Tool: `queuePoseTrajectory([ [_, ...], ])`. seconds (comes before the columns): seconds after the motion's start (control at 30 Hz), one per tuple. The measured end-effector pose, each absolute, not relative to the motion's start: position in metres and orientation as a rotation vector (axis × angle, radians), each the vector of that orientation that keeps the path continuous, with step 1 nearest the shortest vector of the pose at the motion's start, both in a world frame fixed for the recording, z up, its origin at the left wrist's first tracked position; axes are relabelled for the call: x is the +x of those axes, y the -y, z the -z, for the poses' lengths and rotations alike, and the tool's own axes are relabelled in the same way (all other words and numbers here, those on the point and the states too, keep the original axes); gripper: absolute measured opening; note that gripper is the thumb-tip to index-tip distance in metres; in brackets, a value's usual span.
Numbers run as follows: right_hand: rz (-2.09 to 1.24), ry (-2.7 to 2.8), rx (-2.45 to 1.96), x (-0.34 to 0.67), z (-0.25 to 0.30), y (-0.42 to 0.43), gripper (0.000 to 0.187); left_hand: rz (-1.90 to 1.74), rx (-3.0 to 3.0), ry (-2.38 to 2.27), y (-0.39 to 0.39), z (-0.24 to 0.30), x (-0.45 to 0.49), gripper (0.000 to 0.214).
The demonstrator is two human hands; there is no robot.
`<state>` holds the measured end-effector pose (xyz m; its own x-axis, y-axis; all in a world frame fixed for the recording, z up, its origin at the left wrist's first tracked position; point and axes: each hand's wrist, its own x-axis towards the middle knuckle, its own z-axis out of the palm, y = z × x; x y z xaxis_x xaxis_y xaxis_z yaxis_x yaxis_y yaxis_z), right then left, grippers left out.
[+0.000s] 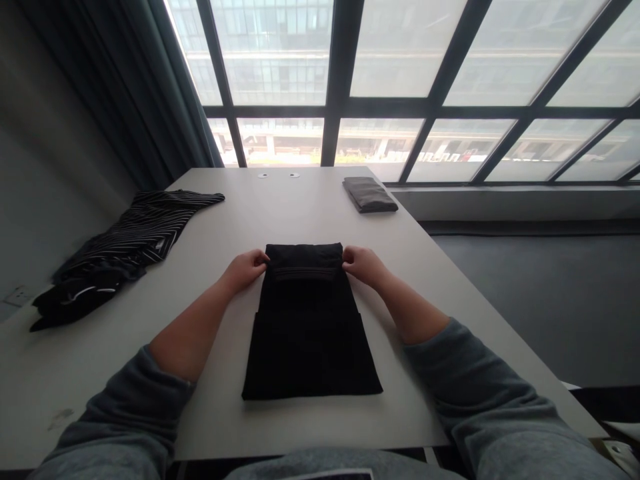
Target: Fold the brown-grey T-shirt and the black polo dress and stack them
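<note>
A black garment [310, 340] lies folded into a long panel in front of me, its far end turned over into a short flap with a seam line across it. My left hand [250, 265] pinches the flap's left edge, fingers closed on the cloth. At the opposite edge, my right hand [364, 264] is closed on the fabric in the same way. Both hands rest low, close to the table. The fingertips are partly hidden by the knuckles and the dark cloth.
The white table [300, 213] carries a folded grey garment [370, 195] at its far right. Dark clothes, including a striped garment [155, 217], are heaped along the left edge. Two round white fittings [294, 175] sit near the far edge, before a large window [280, 60].
</note>
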<state>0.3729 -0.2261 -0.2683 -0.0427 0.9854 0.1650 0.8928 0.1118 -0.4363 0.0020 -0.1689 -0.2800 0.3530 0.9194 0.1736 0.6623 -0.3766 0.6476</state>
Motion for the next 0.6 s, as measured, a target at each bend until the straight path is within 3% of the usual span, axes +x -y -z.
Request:
queuePoseTrajectory([
  [0.1, -0.526, 1.784, -1.801, 0.372, 0.269, 0.227, 0.002, -0.804, 1.838, -1.228, 0.168, 0.280, 0.000, 0.037],
  [0.2, -0.616, 1.784, -1.803, 0.376, 0.274, 0.231, 0.003, -0.646, 1.782, -1.140, 0.169, 0.276, -0.007, 0.045],
  [0.37, -0.385, 1.999, -1.803, 0.384, 0.280, 0.242, 0.006, -0.392, 2.184, -1.282, 0.177, 0.268, -0.017, 0.039],
  [0.6, -0.194, 2.014, -1.587, 0.383, 0.282, 0.244, 0.026, -0.706, 2.620, -1.212, 0.211, 0.253, 0.035, 0.031],
])
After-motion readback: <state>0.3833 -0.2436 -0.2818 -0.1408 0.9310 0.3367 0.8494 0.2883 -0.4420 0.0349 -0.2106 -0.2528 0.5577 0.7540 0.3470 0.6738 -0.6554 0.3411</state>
